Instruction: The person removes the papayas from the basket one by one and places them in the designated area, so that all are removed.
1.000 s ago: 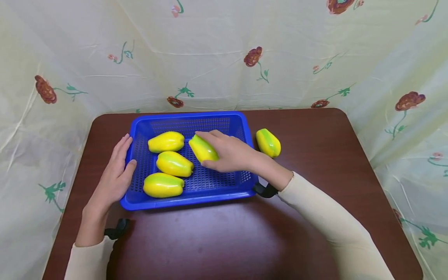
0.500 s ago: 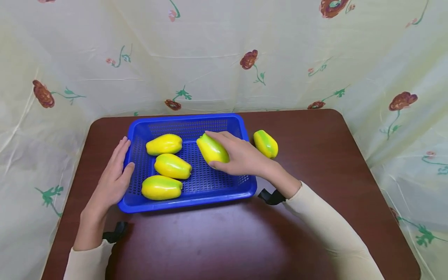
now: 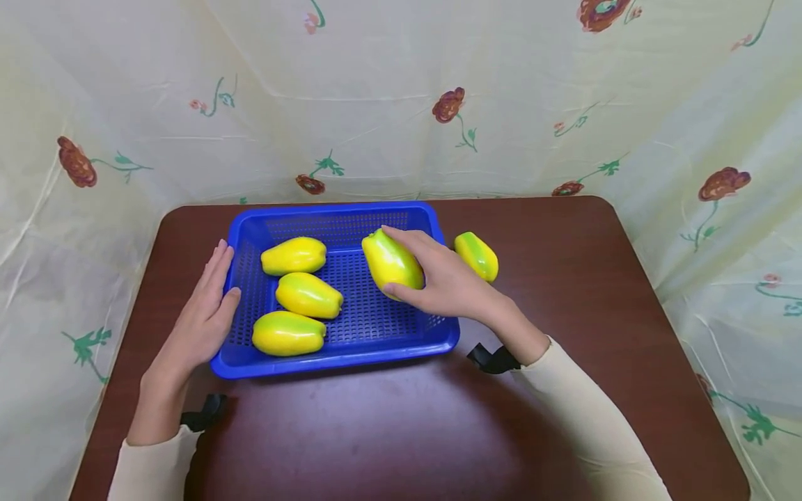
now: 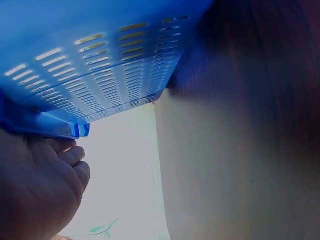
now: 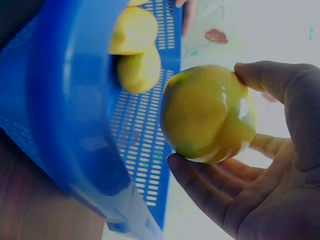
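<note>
My right hand grips a yellow-green papaya between thumb and fingers, over the right half of a blue plastic basket. In the right wrist view the held papaya shows its rounded end, raised beside the basket's wall. Three more papayas lie in the basket's left half: a far one, a middle one and a near one. Fingers extended, my left hand rests against the left rim. The left wrist view has the slotted basket wall above that hand.
Another papaya lies on the brown table just right of the basket, partly behind my right hand. A floral curtain hangs behind the table and along both sides.
The gripped papaya has risen and shifted right within the basket area, its tip tilting more upright. My left hand and the other papayas stay in place.
</note>
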Action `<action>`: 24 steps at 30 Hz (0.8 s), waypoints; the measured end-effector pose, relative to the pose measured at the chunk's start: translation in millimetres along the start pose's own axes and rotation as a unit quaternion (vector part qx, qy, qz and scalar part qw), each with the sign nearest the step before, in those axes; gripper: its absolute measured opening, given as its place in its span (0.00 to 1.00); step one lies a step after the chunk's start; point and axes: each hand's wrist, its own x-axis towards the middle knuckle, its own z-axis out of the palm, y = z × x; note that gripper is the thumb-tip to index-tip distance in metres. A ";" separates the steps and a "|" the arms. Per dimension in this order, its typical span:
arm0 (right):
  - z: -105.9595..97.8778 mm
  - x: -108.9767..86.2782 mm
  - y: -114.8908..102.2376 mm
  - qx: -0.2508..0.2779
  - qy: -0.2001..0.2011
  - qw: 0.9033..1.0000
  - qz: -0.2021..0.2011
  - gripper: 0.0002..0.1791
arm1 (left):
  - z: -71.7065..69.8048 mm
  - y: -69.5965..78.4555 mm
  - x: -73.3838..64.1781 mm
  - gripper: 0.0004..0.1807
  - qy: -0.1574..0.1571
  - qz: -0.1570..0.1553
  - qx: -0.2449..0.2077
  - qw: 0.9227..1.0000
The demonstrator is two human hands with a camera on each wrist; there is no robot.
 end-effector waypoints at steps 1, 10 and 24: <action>-1.4 -0.3 0.1 0.002 0.007 1.000 -0.003 0.48 | -0.5 0.7 0.7 0.39 -0.002 -0.001 0.002 1.000; -10.4 -6.5 6.9 0.038 0.057 0.998 0.001 0.49 | -1.4 1.4 1.5 0.39 -0.009 -0.006 0.003 1.000; -17.8 -22.4 24.2 0.081 0.109 0.990 0.033 0.48 | 0.5 -0.7 2.1 0.39 -0.011 -0.003 0.008 1.000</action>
